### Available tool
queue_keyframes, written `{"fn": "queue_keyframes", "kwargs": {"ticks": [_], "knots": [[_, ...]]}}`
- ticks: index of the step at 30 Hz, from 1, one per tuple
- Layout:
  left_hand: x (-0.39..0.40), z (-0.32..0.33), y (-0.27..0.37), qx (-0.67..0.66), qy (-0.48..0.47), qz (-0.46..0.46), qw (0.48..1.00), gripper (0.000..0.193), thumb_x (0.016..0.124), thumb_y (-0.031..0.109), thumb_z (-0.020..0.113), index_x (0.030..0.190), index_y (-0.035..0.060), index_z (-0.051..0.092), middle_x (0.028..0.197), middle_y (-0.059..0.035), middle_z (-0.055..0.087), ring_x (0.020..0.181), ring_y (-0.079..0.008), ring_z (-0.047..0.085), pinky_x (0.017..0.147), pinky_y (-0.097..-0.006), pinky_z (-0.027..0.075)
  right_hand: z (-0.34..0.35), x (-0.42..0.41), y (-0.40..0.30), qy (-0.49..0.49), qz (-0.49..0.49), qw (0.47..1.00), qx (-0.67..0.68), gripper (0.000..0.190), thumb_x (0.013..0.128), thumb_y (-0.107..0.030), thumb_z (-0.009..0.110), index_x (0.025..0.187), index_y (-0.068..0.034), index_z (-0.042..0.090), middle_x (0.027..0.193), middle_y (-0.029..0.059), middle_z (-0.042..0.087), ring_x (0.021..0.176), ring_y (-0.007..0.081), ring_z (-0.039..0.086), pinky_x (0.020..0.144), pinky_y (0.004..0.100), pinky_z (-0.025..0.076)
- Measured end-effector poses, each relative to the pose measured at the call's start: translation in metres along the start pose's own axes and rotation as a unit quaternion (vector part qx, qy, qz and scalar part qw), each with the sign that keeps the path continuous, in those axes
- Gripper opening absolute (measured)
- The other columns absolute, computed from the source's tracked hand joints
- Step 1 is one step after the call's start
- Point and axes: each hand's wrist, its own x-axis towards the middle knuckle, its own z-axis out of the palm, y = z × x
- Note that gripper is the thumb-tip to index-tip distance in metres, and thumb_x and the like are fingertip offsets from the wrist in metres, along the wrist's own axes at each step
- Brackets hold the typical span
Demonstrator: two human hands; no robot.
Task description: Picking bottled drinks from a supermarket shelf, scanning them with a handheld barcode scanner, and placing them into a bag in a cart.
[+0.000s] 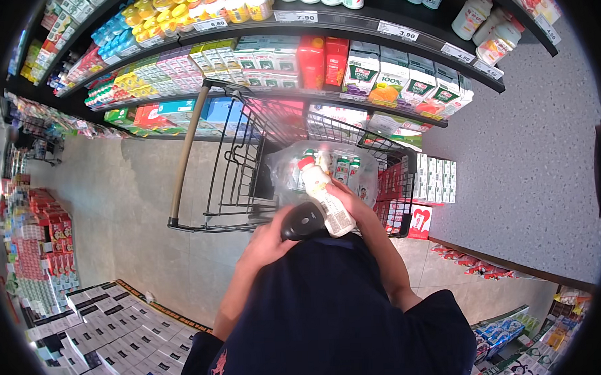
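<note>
My left hand [268,243] is closed around a black handheld device [303,220] with a rounded head. My right hand [350,201] grips a white plastic bottle [328,202] with a red cap, tilted with the cap pointing away from me. The device's head is close beside the bottle's lower part, which bears printing; whether they touch I cannot tell. Beneath the bottle, a clear plastic bag [283,163] lies in a black wire shopping cart [230,180], with several white and green bottles [342,169] in it.
Shelves [256,91] of drink bottles and cartons run along the far side, behind the cart. White cartons [435,177] stand right of the cart. Stacked white boxes [131,340] fill the near left. A speckled grey surface [521,178] lies at the right.
</note>
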Motion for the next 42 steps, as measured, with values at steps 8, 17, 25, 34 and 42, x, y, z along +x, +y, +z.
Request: {"fn": "queue_keyframes", "kwargs": {"ticks": [8, 17, 25, 34, 42], "knots": [[0.001, -0.002, 0.005, -0.003, -0.005, -0.010, 1.000, 0.074, 0.079, 0.023, 0.075, 0.138, 0.0115, 0.032, 0.112, -0.0179, 0.063, 0.098, -0.0401, 0.063, 0.079, -0.0425, 0.053, -0.001, 0.001, 0.000, -0.017, -0.004, 1.000, 0.004, 0.055, 0.096, -0.022, 0.052, 0.144, -0.002, 0.033, 0.133, 0.0122, 0.051, 0.119, 0.0188, 0.053, 0.097, 0.0326, 0.044], [0.002, 0.002, -0.001, -0.035, 0.027, -0.014, 0.999, 0.076, 0.077, 0.017, 0.077, 0.138, 0.0089, 0.033, 0.118, -0.0175, 0.062, 0.106, -0.0353, 0.063, 0.085, -0.0394, 0.052, -0.009, 0.003, 0.004, 0.012, -0.010, 0.999, -0.028, 0.054, 0.094, -0.023, 0.054, 0.140, 0.000, 0.037, 0.127, 0.0145, 0.055, 0.114, 0.0214, 0.057, 0.093, 0.0340, 0.048], [0.010, 0.017, -0.050, -0.130, 0.137, -0.091, 0.978, 0.071, 0.079, 0.016, 0.074, 0.137, 0.0062, 0.035, 0.118, -0.0197, 0.061, 0.107, -0.0307, 0.063, 0.089, -0.0370, 0.050, -0.025, -0.002, 0.001, -0.034, 0.000, 0.997, 0.069, 0.048, 0.097, -0.036, 0.042, 0.131, -0.002, 0.043, 0.112, 0.0177, 0.062, 0.096, 0.0291, 0.066, 0.078, 0.0402, 0.056], [0.012, 0.038, -0.114, -0.196, 0.159, -0.235, 0.939, 0.064, 0.080, 0.016, 0.073, 0.133, 0.0027, 0.039, 0.086, -0.0101, 0.065, 0.063, -0.0158, 0.061, 0.057, -0.0298, 0.050, -0.026, -0.010, -0.010, -0.033, -0.080, 0.995, 0.051, 0.067, 0.081, -0.035, 0.071, 0.130, 0.000, 0.041, 0.111, 0.0164, 0.062, 0.091, 0.0263, 0.067, 0.077, 0.0391, 0.058], [0.011, 0.040, -0.127, -0.271, 0.191, -0.222, 0.917, 0.054, 0.082, 0.015, 0.071, 0.126, 0.0026, 0.043, 0.075, -0.0070, 0.061, 0.047, -0.0105, 0.053, 0.043, -0.0275, 0.043, -0.033, -0.024, -0.017, -0.013, -0.081, 0.976, 0.199, 0.066, 0.080, -0.034, 0.068, 0.131, 0.000, 0.044, 0.112, 0.0193, 0.062, 0.093, 0.0303, 0.066, 0.080, 0.0420, 0.057]]}}
